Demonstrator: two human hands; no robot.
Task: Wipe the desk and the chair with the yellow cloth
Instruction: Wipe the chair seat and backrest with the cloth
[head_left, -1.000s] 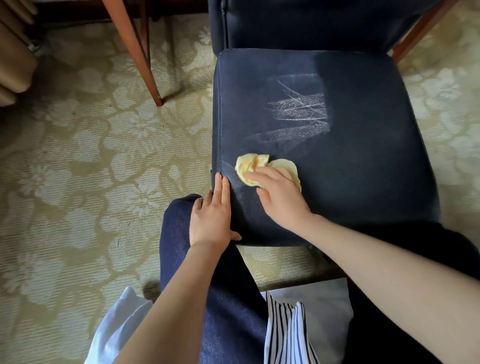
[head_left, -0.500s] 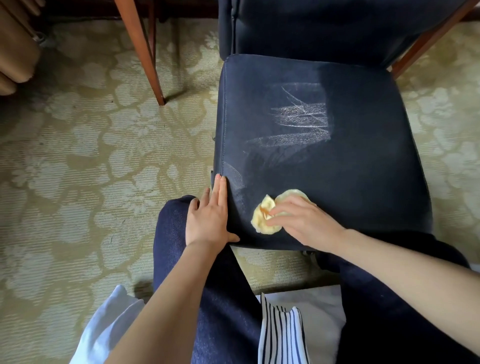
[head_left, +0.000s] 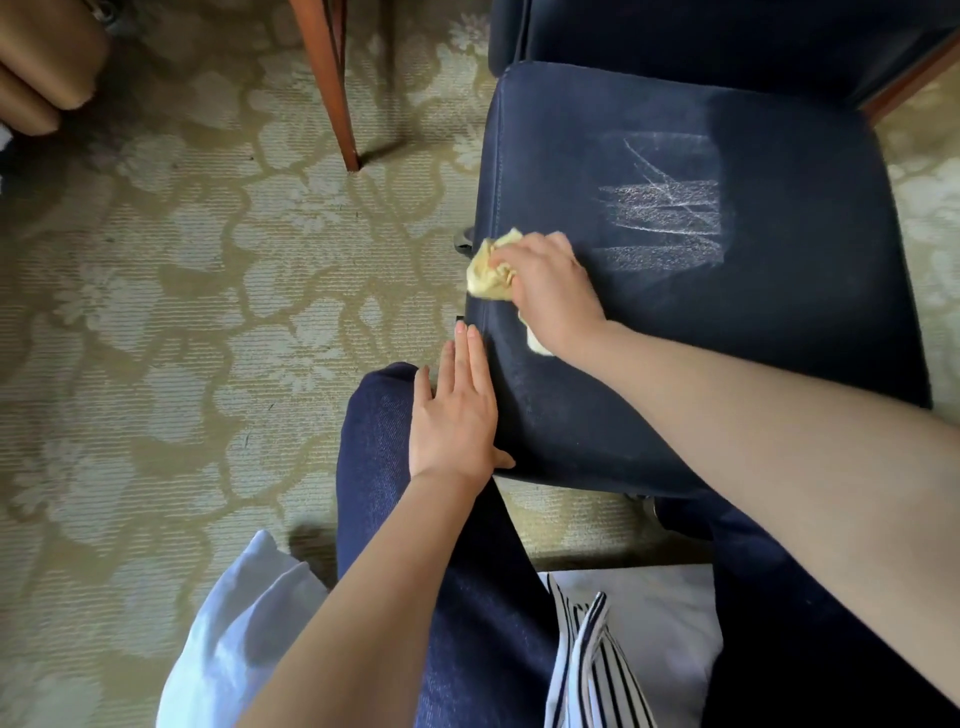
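Patterned carpet, navy chair (head_left: 727, 332): yellow cloth (head_left: 491, 267), soft, light, bunched under clenched right hand (head_left: 550, 291) at left edge; left hand (head_left: 457, 410) flat, fingers together, on seat's near-left corner.

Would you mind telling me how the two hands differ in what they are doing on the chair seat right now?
The right hand is curled over the bunched yellow cloth, pressing it onto the seat near its left edge; the left hand holds nothing. The left hand lies flat with fingers extended against the side of the chair seat, while the right hand sits further up, on top of the cushion. Both hands are bare and touch the same dark blue seat.
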